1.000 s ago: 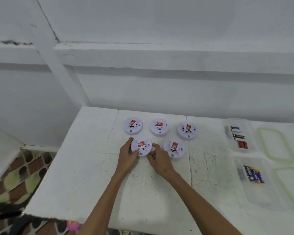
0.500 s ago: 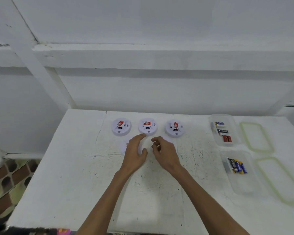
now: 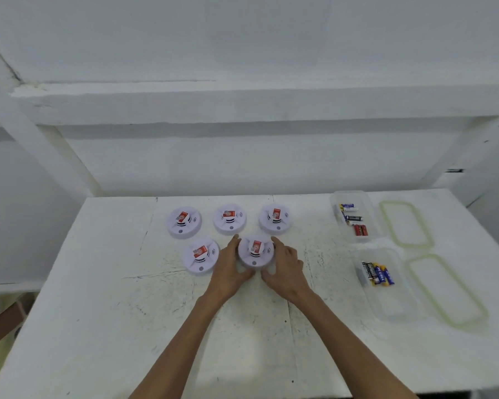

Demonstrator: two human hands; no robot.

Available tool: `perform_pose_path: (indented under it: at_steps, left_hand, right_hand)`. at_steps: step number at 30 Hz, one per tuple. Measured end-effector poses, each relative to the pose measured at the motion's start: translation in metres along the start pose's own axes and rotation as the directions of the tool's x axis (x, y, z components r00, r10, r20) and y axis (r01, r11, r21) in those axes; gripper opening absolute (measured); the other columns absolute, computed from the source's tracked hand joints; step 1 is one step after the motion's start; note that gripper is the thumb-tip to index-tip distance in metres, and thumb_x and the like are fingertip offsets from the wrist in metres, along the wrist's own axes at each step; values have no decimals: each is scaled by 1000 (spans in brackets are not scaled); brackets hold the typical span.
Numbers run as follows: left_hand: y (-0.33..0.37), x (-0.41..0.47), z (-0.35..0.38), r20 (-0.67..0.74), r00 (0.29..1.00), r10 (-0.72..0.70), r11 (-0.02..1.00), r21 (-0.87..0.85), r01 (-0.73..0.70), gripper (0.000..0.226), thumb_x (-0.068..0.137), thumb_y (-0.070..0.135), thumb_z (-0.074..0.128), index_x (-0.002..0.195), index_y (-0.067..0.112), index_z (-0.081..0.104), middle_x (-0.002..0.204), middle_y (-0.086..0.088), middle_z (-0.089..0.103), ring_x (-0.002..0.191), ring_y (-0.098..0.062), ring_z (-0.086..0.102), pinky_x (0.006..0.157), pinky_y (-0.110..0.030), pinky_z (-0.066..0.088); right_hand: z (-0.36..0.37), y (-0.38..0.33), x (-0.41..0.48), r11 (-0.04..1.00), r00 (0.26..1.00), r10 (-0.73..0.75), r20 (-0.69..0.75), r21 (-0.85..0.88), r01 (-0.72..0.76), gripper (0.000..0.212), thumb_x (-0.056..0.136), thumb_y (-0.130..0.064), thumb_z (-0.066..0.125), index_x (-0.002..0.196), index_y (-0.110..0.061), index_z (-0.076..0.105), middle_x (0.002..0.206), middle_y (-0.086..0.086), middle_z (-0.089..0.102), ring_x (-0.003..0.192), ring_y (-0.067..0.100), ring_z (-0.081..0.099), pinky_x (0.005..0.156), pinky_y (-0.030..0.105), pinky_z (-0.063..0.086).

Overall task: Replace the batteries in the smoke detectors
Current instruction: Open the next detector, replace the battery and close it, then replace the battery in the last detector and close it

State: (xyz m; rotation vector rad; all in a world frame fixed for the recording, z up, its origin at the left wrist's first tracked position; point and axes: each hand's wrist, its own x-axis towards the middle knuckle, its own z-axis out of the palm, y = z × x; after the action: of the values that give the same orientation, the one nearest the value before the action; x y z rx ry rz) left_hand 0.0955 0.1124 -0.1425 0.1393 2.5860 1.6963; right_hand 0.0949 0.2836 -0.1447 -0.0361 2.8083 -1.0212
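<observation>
Five white smoke detectors lie on the white surface (image 3: 98,283): three in a far row, two nearer. The left hand (image 3: 228,269) and right hand (image 3: 285,269) flank the near right detector (image 3: 255,251), fingers curled against its rim, gripping it from both sides. The near left detector (image 3: 200,255) lies just beside. Two clear containers at right hold batteries (image 3: 376,273).

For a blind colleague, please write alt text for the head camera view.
Both hands, left hand and right hand, grip the front-right smoke detector of five on a white table. At right, two clear containers hold batteries, lids beside them.
</observation>
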Motion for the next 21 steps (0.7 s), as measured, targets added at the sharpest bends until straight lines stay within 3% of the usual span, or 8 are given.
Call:
perform_pose_path:
  at_steps: [3,8,10,12,14,17,21]
  left_hand:
    - [-2,0,0,2,1000,-30,998,-54,30,63,79,19,87,121,43,48,121,23,62,109,13,59,88,-7,47]
    - [-3,4,1,-64,994,-85,993,-83,79,68,94,46,65,152,28,36,132,14,60,119,3,57,94,-17,50]
    - [0,6,2,-55,993,-102,992,-81,97,64,97,47,60,153,27,36,134,11,61,120,-4,60,90,-17,51]
    - [3,6,6,-46,994,-99,989,-110,93,57,100,48,56,151,28,39,133,12,61,121,0,59,94,-19,49]
    - [4,4,11,-47,997,-68,992,-109,62,52,100,47,54,148,32,42,131,16,60,117,8,57,100,-26,50]
    - [1,1,20,-28,1000,4,999,-46,-6,61,94,54,56,148,30,43,137,12,57,120,0,56,101,-31,50]
    - [8,-2,37,4,993,121,992,22,-121,73,86,47,66,151,27,38,145,10,48,131,-8,46,107,-27,41]
  right_hand:
    - [-3,4,1,1000,1000,-2,-23,26,2,70,81,-36,67,143,-28,35,136,-2,51,127,29,42,95,45,40]
    - [-8,13,-9,992,995,-90,-45,87,93,73,86,-52,68,147,-26,37,144,-6,47,130,18,40,103,44,40]
    - [-7,17,-13,990,989,-105,-104,85,114,69,90,-57,61,146,-25,38,143,-5,47,128,15,41,104,40,40]
    - [-9,18,-14,981,986,-39,-160,180,68,65,92,-62,55,144,-25,41,139,-5,50,125,12,45,103,35,41]
    - [-13,15,-15,968,975,21,-220,250,36,57,93,-66,47,136,-29,47,128,-8,56,115,8,53,96,30,47]
    - [-27,10,-15,963,945,68,-321,269,22,47,96,-68,32,115,-30,53,100,-10,64,89,4,62,75,28,55]
    - [-35,16,-19,962,903,142,-404,270,-31,47,100,-58,26,97,-20,55,71,-8,59,60,10,57,49,23,41]
